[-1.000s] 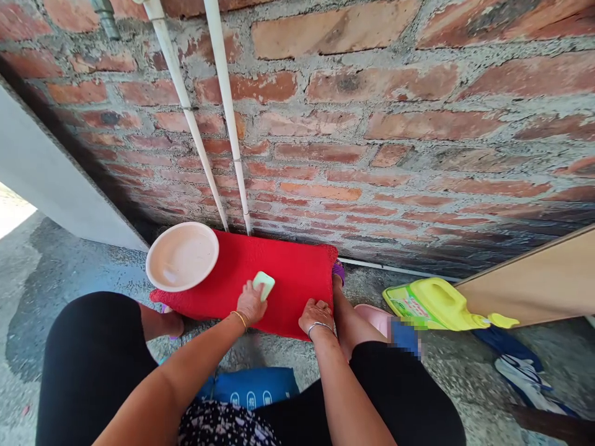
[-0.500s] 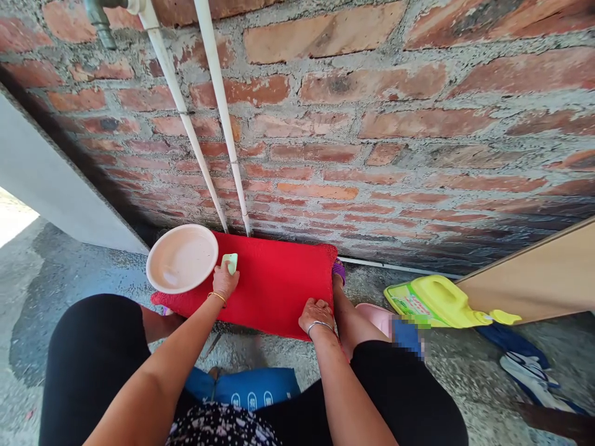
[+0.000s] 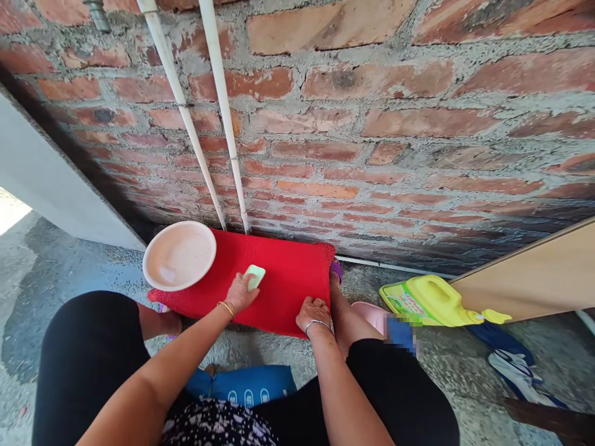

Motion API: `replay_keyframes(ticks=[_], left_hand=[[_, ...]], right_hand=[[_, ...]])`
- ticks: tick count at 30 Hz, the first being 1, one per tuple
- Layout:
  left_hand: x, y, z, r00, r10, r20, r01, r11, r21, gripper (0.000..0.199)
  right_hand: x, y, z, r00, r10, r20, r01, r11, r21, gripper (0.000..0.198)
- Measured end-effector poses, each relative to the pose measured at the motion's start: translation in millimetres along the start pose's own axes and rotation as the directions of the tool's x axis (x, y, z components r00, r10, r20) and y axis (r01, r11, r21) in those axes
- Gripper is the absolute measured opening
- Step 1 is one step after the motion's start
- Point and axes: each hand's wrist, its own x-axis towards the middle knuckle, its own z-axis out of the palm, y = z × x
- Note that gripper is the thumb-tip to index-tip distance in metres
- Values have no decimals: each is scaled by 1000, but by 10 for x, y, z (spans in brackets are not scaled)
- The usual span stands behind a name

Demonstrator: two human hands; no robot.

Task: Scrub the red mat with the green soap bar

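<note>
A red mat [image 3: 279, 272] with a fuzzy edge lies spread in front of my knees. On its middle, my left hand [image 3: 242, 293] is closed around a pale green block [image 3: 255, 277] with rounded corners. Whether the block is a bar of soap or a brush I cannot tell. My right hand [image 3: 314, 314] presses at the mat's front right corner, its fingers curled on the red cloth. A pale pink basin [image 3: 180, 279] with a little liquid in it sits on the mat's left end.
Two white pipes [image 3: 231, 136] run down the brick wall [image 3: 372, 124] behind the mat. To the right a yellow jug [image 3: 425, 300] lies on its side, near a pair of shoes [image 3: 515, 371]. Under me is a blue printed bag [image 3: 255, 381]. A pale panel [image 3: 56, 167] stands at left.
My left hand has slid the pale green block right and slightly nearer me across the mat, away from the basin. My right hand stays at the same corner. The view has shifted slightly.
</note>
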Motion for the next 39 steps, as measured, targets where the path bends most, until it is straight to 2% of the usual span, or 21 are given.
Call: replay_keyframes(ticks=[4, 7, 9, 11, 12, 14, 15, 16, 18, 20, 21, 24, 27, 30, 31, 32, 34, 35, 36, 37, 39], left_hand=[[264, -118, -382, 935, -310, -174, 311, 950, -20, 48], [222, -12, -288, 925, -340, -171, 347, 938, 16, 50], [84, 118, -54, 968, -228, -103, 237, 968, 84, 52], [-92, 233, 210, 997, 17, 74, -28, 988, 154, 56], [-175, 268, 320, 970, 142, 198, -176, 971, 164, 61], [-293, 281, 447, 872, 307, 382, -378, 917, 127, 65], [-316, 258, 455, 840, 344, 418, -420, 902, 102, 66], [-312, 221, 426, 840, 353, 412, -421, 903, 85, 64], [-228, 118, 277, 912, 280, 300, -316, 945, 78, 59], [-73, 9, 51, 988, 101, 115, -110, 991, 71, 53], [14, -38, -68, 1000, -11, 26, 10, 998, 57, 51], [225, -104, -348, 947, -291, -136, 292, 956, -12, 50], [251, -20, -356, 910, -387, -151, 389, 921, -15, 50], [74, 161, -67, 974, -217, -69, 223, 970, 97, 54], [-10, 219, 57, 996, -90, -2, 89, 986, 140, 55], [-92, 265, 175, 992, 43, 122, -64, 984, 166, 58], [-221, 309, 344, 913, 251, 323, -309, 940, 144, 64], [-254, 304, 379, 874, 309, 375, -376, 919, 119, 65], [-259, 282, 375, 861, 338, 381, -401, 911, 97, 64], [-236, 247, 335, 875, 338, 347, -386, 919, 79, 61], [-115, 148, 166, 948, 254, 190, -267, 963, 43, 54]], right_hand=[[-1, -8, -15, 1000, 10, 2, -10, 1000, 0, 57], [-19, -19, -40, 1000, 18, -1, -18, 1000, -25, 55], [-38, -24, -62, 1000, 16, 6, -16, 999, -40, 55], [-55, -27, -82, 1000, 11, 12, -10, 999, -50, 54], [-61, -27, -90, 1000, 10, 13, -9, 999, -53, 54], [-66, -26, -97, 1000, 13, 16, -12, 999, -49, 53], [-65, -24, -96, 1000, 14, 18, -13, 999, -44, 53], [-63, -23, -92, 1000, 14, 17, -14, 999, -40, 54], [-55, -19, -77, 1000, 12, 13, -11, 999, -38, 55], [-48, -15, -59, 1000, 8, -3, -8, 999, -40, 55], [-46, -13, -51, 1000, 7, -9, -7, 999, -39, 56], [-40, -11, -40, 1000, 2, -16, -3, 1000, -30, 56], [-41, -16, -48, 1000, -1, -11, 1, 999, -36, 57], [-42, -21, -58, 1000, 7, 6, -6, 999, -38, 56], [-39, -21, -57, 1000, 8, 11, -8, 999, -34, 55], [-35, -19, -54, 1000, 8, 13, -8, 1000, -27, 55], [-21, -14, -40, 1000, 4, 10, -4, 1000, -19, 56], [-14, -11, -32, 1000, 3, 5, -3, 1000, -19, 56], [-9, -9, -25, 1000, 3, 1, -3, 1000, -22, 57], [-6, -9, -21, 1000, 5, -3, -5, 1000, -28, 57], [-11, -11, -23, 1000, 10, -7, -10, 999, -38, 58]])
